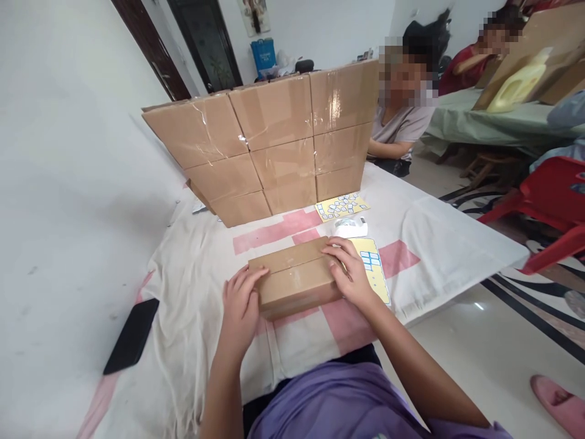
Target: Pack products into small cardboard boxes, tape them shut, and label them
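A closed cardboard box (297,274) lies lengthwise on the cloth in front of me, its top seam running along its length. My left hand (242,302) grips the left end, fingers curled over the top edge. At the opposite end, my right hand (350,268) clasps the box with its fingers on the upper edge and corner. A white tape dispenser (350,227) stands just behind the right end. Partly under my right hand is a yellow sheet (375,277) with blue-outlined drawings.
Several taped cardboard boxes form a wall (283,158) across the table's far side. A second yellow sheet (342,207) lies at its foot. A black phone (131,336) is at the left. Beyond the wall sits a person (404,131); a red chair (553,207) stands at right.
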{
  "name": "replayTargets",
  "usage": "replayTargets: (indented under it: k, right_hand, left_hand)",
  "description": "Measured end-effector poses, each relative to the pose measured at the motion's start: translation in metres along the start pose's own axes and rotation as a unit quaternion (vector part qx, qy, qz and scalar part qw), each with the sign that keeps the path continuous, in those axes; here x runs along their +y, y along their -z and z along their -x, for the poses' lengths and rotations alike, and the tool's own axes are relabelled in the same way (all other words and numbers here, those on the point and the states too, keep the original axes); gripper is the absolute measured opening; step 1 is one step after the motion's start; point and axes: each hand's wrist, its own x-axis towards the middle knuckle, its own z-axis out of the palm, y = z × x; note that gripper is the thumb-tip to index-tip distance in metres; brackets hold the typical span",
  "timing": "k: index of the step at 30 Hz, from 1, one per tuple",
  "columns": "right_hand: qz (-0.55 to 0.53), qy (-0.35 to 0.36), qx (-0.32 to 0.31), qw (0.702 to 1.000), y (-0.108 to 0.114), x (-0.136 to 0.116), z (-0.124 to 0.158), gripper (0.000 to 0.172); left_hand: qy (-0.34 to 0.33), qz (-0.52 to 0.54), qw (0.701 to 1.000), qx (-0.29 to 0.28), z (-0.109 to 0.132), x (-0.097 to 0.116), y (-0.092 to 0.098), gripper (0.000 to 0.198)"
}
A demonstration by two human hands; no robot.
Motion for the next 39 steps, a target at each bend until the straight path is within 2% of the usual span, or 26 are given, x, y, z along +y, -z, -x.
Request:
replayTargets:
  k: [3,5,7,9,11,13,14,17,21,24,28,31,35,39]
  right_hand:
    - [0.039,0.006,-0.013,0.999,0.001,-0.003,0.003,0.034]
    - [0.053,0.005,-0.015,0.998,0.003,-0.007,0.006,0.035]
    - [0.044,0.006,-0.026,0.999,0.007,-0.007,0.006,0.033]
    - [0.013,-0.001,-0.049,0.999,0.017,0.0,-0.001,0.031]
    - [0.014,-0.039,-0.055,0.998,0.034,0.02,-0.016,0.034]
    - [0.08,-0.116,-0.041,0.989,0.054,0.051,-0.039,0.038]
    - [0.136,-0.168,-0.061,0.975,0.065,0.069,-0.052,0.039]
    - [0.177,-0.235,-0.128,0.947,0.087,0.118,-0.086,0.034]
    - [0.192,-0.27,-0.237,0.913,0.093,0.153,-0.113,0.016]
    - [0.204,-0.291,-0.291,0.888,0.091,0.161,-0.123,0.007]
    - [0.189,-0.353,-0.36,0.843,0.093,0.166,-0.138,0.028]
    - [0.157,-0.412,-0.403,0.802,0.094,0.169,-0.15,0.032]
    - [0.119,-0.471,-0.419,0.767,0.092,0.17,-0.158,0.031]
    - [0.073,-0.5,-0.4,0.765,0.093,0.17,-0.158,0.019]
  left_hand:
    - [-0.042,-0.17,0.984,0.02,0.005,0.03,-0.012,0.046]
    - [-0.084,-0.193,0.978,0.0,0.008,0.047,-0.026,0.043]
    - [-0.107,-0.189,0.976,-0.02,0.01,0.058,-0.041,0.054]
    - [-0.103,-0.197,0.975,-0.02,0.011,0.061,-0.05,0.065]
    - [-0.095,-0.216,0.972,-0.015,0.01,0.062,-0.053,0.064]
    - [-0.094,-0.24,0.966,-0.022,0.008,0.065,-0.05,0.059]
    - [-0.094,-0.254,0.962,-0.028,0.006,0.066,-0.048,0.057]
    - [-0.092,-0.293,0.951,-0.047,0.001,0.072,-0.044,0.06]
    - [-0.098,-0.296,0.949,-0.04,0.0,0.071,-0.045,0.062]
    - [-0.104,-0.283,0.953,-0.024,0.002,0.065,-0.048,0.061]
    - [-0.107,-0.276,0.955,-0.023,0.004,0.061,-0.05,0.062]
    - [-0.112,-0.277,0.954,-0.023,0.005,0.06,-0.052,0.062]
    - [-0.119,-0.261,0.958,-0.002,0.006,0.056,-0.055,0.063]
    - [-0.119,-0.244,0.962,0.006,0.007,0.054,-0.057,0.064]
